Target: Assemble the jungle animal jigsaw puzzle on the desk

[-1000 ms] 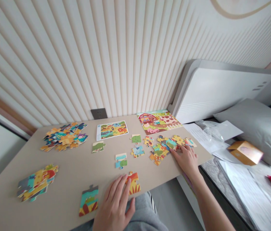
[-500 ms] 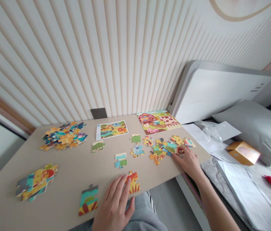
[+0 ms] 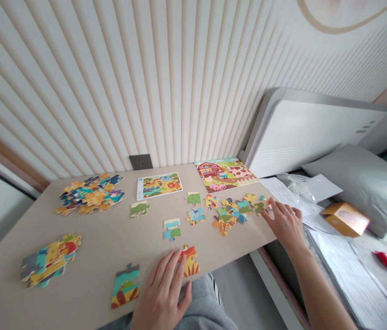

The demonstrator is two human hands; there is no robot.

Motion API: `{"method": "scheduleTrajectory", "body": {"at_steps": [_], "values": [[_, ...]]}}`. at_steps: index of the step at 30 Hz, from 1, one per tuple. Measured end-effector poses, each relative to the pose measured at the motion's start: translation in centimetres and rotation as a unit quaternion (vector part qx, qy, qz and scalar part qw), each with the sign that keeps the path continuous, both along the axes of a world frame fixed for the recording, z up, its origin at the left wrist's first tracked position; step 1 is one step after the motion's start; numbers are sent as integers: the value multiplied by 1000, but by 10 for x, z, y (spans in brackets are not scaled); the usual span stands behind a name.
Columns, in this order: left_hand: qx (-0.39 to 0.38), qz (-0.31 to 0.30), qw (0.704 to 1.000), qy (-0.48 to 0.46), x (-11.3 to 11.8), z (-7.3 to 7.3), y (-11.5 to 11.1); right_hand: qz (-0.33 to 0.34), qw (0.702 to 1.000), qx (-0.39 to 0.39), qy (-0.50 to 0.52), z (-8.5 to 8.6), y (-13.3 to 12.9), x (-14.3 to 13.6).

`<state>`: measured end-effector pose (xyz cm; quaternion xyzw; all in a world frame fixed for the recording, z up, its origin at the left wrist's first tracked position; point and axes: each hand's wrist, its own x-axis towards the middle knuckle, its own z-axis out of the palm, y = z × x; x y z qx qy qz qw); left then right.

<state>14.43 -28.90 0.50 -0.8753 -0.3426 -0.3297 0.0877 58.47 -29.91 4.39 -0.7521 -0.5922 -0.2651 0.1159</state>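
**Our right hand point(image 3: 286, 227) slides to the right end of the loose pieces point(image 3: 226, 213)**

A second ago, our right hand was on top of the loose pieces. Now it has moved right, to their far right end, close to the right edge of the table point(image 3: 93, 256). Its thumb and first finger are bent and close together by a little piece there. We cannot tell if they pinch it or just touch it.

Because the hand moved, we can see more. A blue piece point(image 3: 242, 218) lies bare on the near side, and a green piece point(image 3: 259, 207) shows just left of the thumb. The loose pieces look more spread out to the right, though some still touch. We think that makes each one easier to pick out.

Our left hand point(image 3: 164, 284) has not moved. It lies at the near edge, with its fingers long and side by side and its thumb out to the right. The tips reach over the left side of the red piece point(image 3: 190, 263). We cannot tell if they press on it.

The frog piece point(image 3: 125, 286) is left of that hand. Far back by the wall point(image 3: 166, 82), the animal card point(image 3: 160, 185) and the farm picture point(image 3: 226, 174) have stayed where they were.
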Motion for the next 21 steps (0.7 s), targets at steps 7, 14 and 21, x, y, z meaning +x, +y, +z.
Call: {"method": "scheduleTrajectory", "body": {"at_steps": [7, 14, 21], "values": [[2, 3, 1000, -9, 1, 2, 0, -11, 998, 10, 65, -15, 8, 13], [3, 0, 1000, 2, 0, 0, 0, 173, 966, -131, 144, -6, 39, -33], [1, 8, 1000, -6, 0, 0, 0, 168, 954, -203, 142, -5, 55, -36]]}}
